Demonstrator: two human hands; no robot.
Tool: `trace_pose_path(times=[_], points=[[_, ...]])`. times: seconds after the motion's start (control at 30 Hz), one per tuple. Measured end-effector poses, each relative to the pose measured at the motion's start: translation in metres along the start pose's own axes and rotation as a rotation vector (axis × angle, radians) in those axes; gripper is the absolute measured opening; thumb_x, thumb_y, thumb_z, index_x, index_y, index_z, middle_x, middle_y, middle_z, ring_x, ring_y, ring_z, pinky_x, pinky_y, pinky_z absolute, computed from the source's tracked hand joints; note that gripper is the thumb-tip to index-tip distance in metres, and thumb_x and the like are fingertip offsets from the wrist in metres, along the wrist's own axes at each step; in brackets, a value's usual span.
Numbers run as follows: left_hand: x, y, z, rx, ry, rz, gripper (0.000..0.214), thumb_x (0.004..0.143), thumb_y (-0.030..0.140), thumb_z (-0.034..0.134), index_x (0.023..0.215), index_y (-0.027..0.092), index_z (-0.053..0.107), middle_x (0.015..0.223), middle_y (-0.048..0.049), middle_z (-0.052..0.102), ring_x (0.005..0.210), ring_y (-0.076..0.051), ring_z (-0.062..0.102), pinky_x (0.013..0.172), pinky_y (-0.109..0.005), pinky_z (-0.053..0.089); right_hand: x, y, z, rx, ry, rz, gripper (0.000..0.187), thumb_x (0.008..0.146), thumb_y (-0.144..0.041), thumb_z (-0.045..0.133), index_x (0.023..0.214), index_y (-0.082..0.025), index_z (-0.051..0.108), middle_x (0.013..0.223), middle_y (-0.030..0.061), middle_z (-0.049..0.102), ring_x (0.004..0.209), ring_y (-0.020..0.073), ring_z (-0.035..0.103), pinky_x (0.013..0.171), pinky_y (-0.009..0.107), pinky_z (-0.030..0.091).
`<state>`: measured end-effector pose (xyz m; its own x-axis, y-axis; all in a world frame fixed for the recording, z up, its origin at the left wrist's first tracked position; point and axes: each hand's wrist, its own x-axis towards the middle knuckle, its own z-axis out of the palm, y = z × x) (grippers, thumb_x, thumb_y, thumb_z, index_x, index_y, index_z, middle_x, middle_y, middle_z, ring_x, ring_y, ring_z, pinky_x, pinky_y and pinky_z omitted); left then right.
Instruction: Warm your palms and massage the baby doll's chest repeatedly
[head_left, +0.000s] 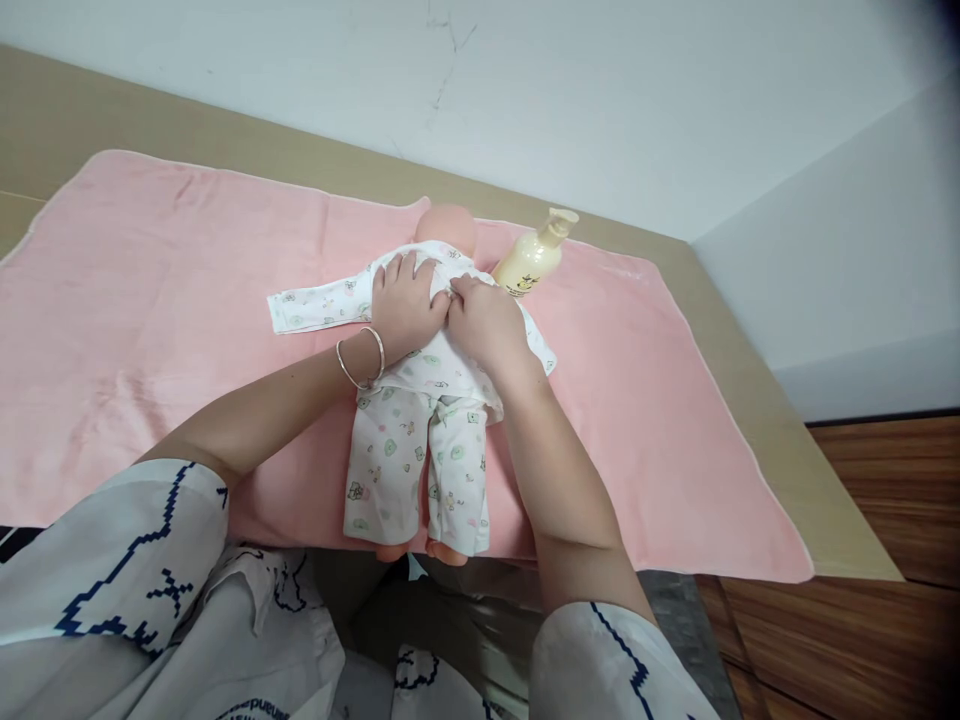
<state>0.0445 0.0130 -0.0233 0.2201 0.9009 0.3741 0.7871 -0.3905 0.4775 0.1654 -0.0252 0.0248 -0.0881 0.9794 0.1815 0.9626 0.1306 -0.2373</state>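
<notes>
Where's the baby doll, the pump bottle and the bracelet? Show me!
Baby doll [429, 374]: head view, on its clothed torso.
Pump bottle [531, 261]: head view, on its pale yellow body.
Bracelet [382, 351]: head view, on the right side of its band.

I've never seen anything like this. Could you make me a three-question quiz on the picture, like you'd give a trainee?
1. Multiple choice: on the pink cloth, where is the pump bottle relative to the doll?
A) By the feet
B) By the upper body
C) Between the legs

2. True or false: the bracelet is on the person's right wrist.

3. Fill in the missing word: the left hand and the right hand both touch the doll's patterned ____.

Key:
1. B
2. False; the bracelet is on the left wrist.
3. Top
</notes>
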Motion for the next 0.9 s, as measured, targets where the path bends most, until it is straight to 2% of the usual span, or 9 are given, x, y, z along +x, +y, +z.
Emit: trace_pose_path(times=[0.13,0.23,0.37,0.57,0.7,0.8,0.9], points=[[-0.001,0.002,-0.003,0.016,-0.010,0.047,0.040,0.092,0.030,0.047,0.128,0.018,0.059,0.153,-0.0147,0.048,0.144,-0.035,0.040,0.121,-0.056,0.027,0.014,0.024,0.015,0.158,0.035,-0.025,0.043,0.100,-0.024,0.032,0.133,-0.015,0.058,0.146,0.0161,0.057,0.139,0.0308,0.050,0.116,0.053,0.039],[-0.001,0.002,-0.003,0.019,0.005,0.063,0.035,0.092,0.028,0.047,0.122,0.020,0.062,0.149,-0.0133,0.052,0.140,-0.033,0.044,0.119,-0.055,0.030,0.019,0.033,0.024,0.182,0.056,-0.040,0.044,0.100,-0.027,0.030,0.137,-0.017,0.052,0.147,0.0152,0.056,0.139,0.0299,0.049,0.116,0.056,0.036],[-0.001,0.001,-0.001,-0.014,0.024,0.067,0.033,0.090,0.027,0.048,0.119,0.021,0.062,0.143,-0.0122,0.057,0.136,-0.031,0.047,0.118,-0.052,0.032,0.017,0.027,0.023,0.099,0.081,-0.058,0.042,0.100,-0.025,0.029,0.126,-0.014,0.059,0.135,0.0184,0.063,0.128,0.0315,0.056,0.109,0.052,0.042],[-0.001,-0.001,0.000,-0.101,0.047,0.036,0.030,0.088,0.025,0.050,0.116,0.020,0.061,0.134,-0.0108,0.062,0.133,-0.029,0.050,0.119,-0.048,0.031,0.006,0.010,0.002,-0.031,0.037,-0.020,0.037,0.097,-0.024,0.034,0.098,-0.013,0.069,0.104,0.0185,0.073,0.095,0.0313,0.067,0.083,0.041,0.050],[0.000,-0.005,0.004,-0.129,0.041,0.033,0.034,0.087,0.025,0.052,0.120,0.020,0.058,0.141,-0.0112,0.058,0.139,-0.029,0.046,0.123,-0.049,0.027,0.002,0.004,-0.003,-0.077,0.008,0.030,0.036,0.095,-0.023,0.036,0.093,-0.012,0.071,0.096,0.0192,0.075,0.087,0.0314,0.069,0.077,0.040,0.050],[0.001,-0.006,0.007,-0.128,0.050,0.019,0.040,0.088,0.028,0.052,0.127,0.019,0.056,0.148,-0.0121,0.054,0.143,-0.030,0.043,0.125,-0.050,0.025,0.006,0.011,0.004,0.008,0.022,0.020,0.038,0.096,-0.025,0.036,0.105,-0.014,0.071,0.112,0.0180,0.074,0.104,0.0314,0.068,0.088,0.042,0.052],[0.002,-0.006,0.008,-0.116,0.060,0.000,0.045,0.089,0.029,0.051,0.133,0.020,0.055,0.151,-0.0122,0.051,0.145,-0.030,0.041,0.126,-0.051,0.024,0.013,0.024,0.015,0.106,0.057,-0.020,0.044,0.098,-0.029,0.036,0.129,-0.012,0.063,0.142,0.0170,0.061,0.135,0.0318,0.053,0.111,0.048,0.044]])
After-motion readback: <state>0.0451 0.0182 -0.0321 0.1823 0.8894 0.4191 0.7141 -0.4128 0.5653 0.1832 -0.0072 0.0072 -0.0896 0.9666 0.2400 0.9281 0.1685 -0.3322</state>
